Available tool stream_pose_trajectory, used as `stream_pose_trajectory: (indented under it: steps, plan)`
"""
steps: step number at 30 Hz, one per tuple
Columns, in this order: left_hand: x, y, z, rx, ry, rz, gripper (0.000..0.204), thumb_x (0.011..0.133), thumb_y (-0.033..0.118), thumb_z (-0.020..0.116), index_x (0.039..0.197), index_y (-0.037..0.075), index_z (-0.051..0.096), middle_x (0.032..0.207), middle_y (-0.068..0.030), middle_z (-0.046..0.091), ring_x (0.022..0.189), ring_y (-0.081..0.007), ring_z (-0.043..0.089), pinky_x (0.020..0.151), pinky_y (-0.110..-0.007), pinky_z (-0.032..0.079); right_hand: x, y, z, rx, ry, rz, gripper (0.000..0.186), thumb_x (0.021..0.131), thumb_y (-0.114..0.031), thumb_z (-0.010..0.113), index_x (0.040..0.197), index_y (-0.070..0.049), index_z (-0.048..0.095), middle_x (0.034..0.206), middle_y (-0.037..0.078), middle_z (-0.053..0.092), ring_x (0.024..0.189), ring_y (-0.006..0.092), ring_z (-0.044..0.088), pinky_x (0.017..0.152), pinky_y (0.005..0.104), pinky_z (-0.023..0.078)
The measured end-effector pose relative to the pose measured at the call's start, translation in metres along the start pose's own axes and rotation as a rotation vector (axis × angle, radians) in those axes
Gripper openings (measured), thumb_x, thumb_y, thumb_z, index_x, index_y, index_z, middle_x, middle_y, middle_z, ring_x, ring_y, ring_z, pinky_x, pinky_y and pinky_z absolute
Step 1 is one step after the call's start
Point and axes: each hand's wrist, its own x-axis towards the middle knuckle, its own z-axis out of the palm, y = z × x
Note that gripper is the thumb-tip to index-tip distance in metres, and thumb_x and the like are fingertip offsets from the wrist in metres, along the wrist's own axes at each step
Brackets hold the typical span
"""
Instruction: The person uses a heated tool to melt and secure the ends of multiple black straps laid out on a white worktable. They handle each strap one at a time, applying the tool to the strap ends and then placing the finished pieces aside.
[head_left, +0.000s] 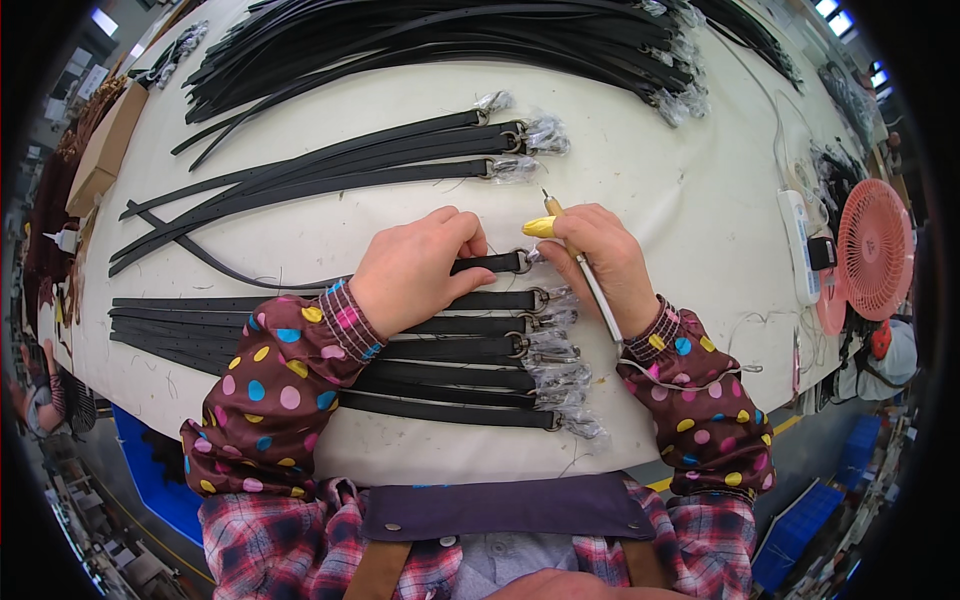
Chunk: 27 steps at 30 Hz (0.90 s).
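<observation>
My left hand (412, 268) is closed on a black strap (492, 264), thumb below and fingers above, near its metal ring end. A metal D-shaped ring (523, 261) sits at that end, with clear plastic wrap beside it. My right hand (612, 255) grips a corded pen-shaped tool (603, 302) with a pale handle and thin metal tip, the tip pointing up and away from the strap. A yellow finger cover (539, 228) is on one right fingertip. That hand's lower fingers are by the wrapped ring end; whether they touch it I cannot tell.
Several similar straps (470, 412) lie in a row nearer me, and more straps (400, 176) lie beyond my hands. A large strap pile (430, 50) covers the far side. At right are a white power strip (798, 248) and a pink fan (876, 248); the tool's cord (700, 384) crosses my right sleeve.
</observation>
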Motion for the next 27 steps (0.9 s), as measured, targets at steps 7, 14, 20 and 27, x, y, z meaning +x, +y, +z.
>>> stream_pose_trajectory:
  steps: [7,14,20,27]
  plan:
    - [-0.003,0.016,0.002,0.137,0.046,-0.036,0.022,0.079,0.015,0.076,0.089,0.008,0.058,0.087,-0.0063,0.062,0.072,-0.0236,0.064,0.062,-0.034,0.051,0.000,-0.001,-0.001,-0.004,-0.020,-0.032,0.022,0.076,0.001,0.074,0.094,-0.003,0.063,0.085,0.011,0.061,0.079,0.0274,0.058,0.068,0.0347,0.048]
    - [-0.003,0.011,-0.005,-0.162,-0.153,-0.100,0.019,0.080,0.010,0.073,0.092,0.005,0.058,0.079,-0.0081,0.062,0.069,-0.0240,0.063,0.063,-0.034,0.050,-0.004,-0.001,-0.006,-0.001,-0.093,-0.105,0.025,0.074,0.001,0.075,0.095,-0.003,0.062,0.083,0.011,0.059,0.077,0.0269,0.057,0.067,0.0343,0.048]
    - [0.002,0.009,0.002,-0.177,-0.106,-0.091,0.025,0.079,0.008,0.073,0.099,0.006,0.058,0.075,-0.0056,0.060,0.062,-0.0207,0.058,0.058,-0.032,0.047,-0.003,-0.004,-0.011,0.017,-0.135,-0.018,0.025,0.078,-0.003,0.072,0.101,-0.006,0.063,0.091,0.010,0.062,0.086,0.0279,0.060,0.071,0.0360,0.050]
    - [0.006,0.012,0.006,-0.186,-0.108,-0.066,0.026,0.079,0.008,0.073,0.100,0.008,0.057,0.075,-0.0040,0.059,0.062,-0.0189,0.057,0.059,-0.031,0.047,-0.007,0.002,-0.005,0.113,-0.022,0.061,0.021,0.085,0.003,0.067,0.106,-0.001,0.063,0.088,0.011,0.062,0.078,0.0215,0.060,0.070,0.0291,0.048]
